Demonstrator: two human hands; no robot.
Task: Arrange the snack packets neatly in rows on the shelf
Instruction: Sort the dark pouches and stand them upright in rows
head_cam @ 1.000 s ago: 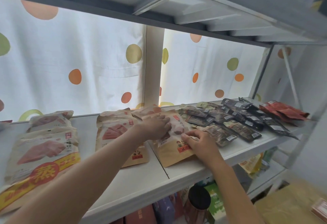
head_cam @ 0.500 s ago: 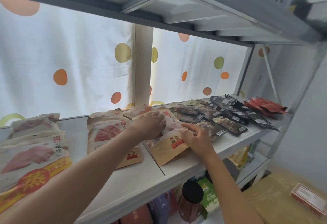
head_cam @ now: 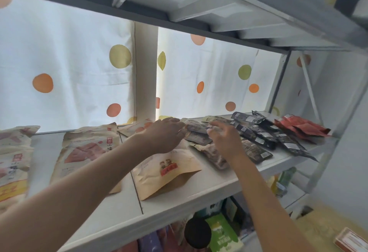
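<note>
A white shelf (head_cam: 185,196) carries snack packets lying flat. Tan kraft packets lie at the left (head_cam: 12,160), left of centre (head_cam: 85,150) and in the middle (head_cam: 167,172). Right of them is a cluster of small dark packets (head_cam: 256,132), with red packets (head_cam: 300,127) at the far right. My left hand (head_cam: 165,134) hovers past the middle tan packet, fingertips at a small dark packet (head_cam: 196,128). My right hand (head_cam: 225,140) is spread above the dark packets with fingers apart, holding nothing. A mottled packet (head_cam: 213,156) lies partly under it.
The shelf board above (head_cam: 239,12) hangs low over the hands. A spotted curtain (head_cam: 79,68) closes the back. Shelf posts (head_cam: 278,84) stand at the right. Below are boxes, a dark-lidded jar (head_cam: 197,231) and a green carton (head_cam: 223,233).
Both hands left the middle tan packet and moved right and back toward the small dark packets. The tan packet now lies uncovered. The view shifted a little.
</note>
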